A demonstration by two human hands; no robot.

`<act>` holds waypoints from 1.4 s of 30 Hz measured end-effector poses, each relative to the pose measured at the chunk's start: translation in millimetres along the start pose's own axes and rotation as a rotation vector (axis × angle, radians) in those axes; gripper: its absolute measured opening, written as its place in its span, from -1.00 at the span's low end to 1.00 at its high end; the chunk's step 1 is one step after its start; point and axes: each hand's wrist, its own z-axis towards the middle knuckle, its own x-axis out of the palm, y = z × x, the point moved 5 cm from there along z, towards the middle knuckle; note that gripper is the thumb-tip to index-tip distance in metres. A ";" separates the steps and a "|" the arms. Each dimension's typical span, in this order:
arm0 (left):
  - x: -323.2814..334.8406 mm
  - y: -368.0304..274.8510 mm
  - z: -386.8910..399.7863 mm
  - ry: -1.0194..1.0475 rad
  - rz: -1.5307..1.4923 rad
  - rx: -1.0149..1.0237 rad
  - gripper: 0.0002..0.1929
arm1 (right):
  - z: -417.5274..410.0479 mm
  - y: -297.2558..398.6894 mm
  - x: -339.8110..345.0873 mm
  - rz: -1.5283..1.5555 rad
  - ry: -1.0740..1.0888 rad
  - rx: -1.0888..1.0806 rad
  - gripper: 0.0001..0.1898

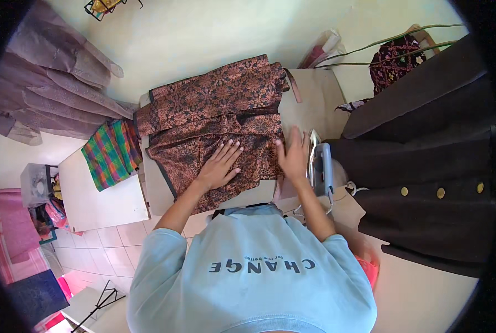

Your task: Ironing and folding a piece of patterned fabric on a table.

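A copper-and-black patterned cloth (214, 98), floral and woven-looking, lies in folds over a beige padded board (314, 91). My left hand (221, 164) rests palm down on its lower part, fingers slightly apart. At the cloth's right edge is my right hand (293, 154), fingers spread, with the thumb touching or just over the fabric. Close beside that hand, a blue-grey clothes iron (323, 166) stands on its heel, its shiny soleplate turned toward the hand. A narrow brownish strap (294, 85) trails from the cloth's upper right corner.
Dark garments with gold buttons (440, 192) hang at right. Mauve clothing (64, 83) hangs at upper left. A checked multicolour cloth (112, 154) lies over a white tabletop (106, 208). The iron's pale cord (330, 205) hangs near my right forearm. A black stand (102, 306) is at lower left.
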 end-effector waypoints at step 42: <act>-118.1 -14.4 117.9 -0.720 0.023 -0.023 -0.55 | -28.1 17.9 -2.2 0.105 0.096 -0.043 -0.51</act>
